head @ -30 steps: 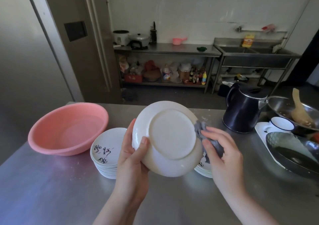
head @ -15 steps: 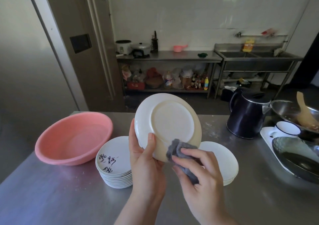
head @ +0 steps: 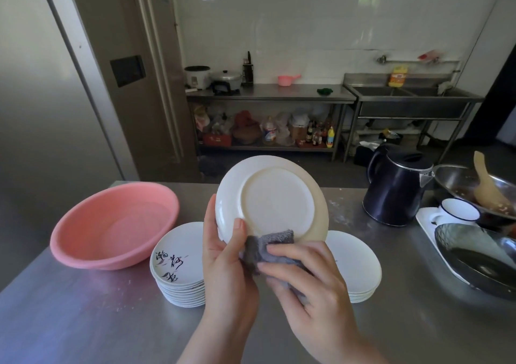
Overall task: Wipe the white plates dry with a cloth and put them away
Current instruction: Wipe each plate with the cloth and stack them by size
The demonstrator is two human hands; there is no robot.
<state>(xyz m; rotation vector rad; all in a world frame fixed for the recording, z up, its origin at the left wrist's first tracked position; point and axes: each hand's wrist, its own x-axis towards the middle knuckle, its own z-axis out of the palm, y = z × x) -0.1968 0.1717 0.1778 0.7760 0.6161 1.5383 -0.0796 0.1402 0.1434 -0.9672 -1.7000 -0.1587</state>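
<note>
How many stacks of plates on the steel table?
2. The stack of white plates with black brush lettering sits beside the pink plastic basin, left of the hands; the plain white stack sits right, partly hidden by the right hand.

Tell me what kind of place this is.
Most likely a commercial or canteen kitchen: stainless steel worktable, a double steel sink on the far wall, a steel prep bench with a rice cooker, and stacks of plates beside the one being wiped.

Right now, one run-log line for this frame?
step: wiping underside | left hand: holds round white plate | right hand: presses grey cloth on lower rim | stacks: on steel counter
</note>
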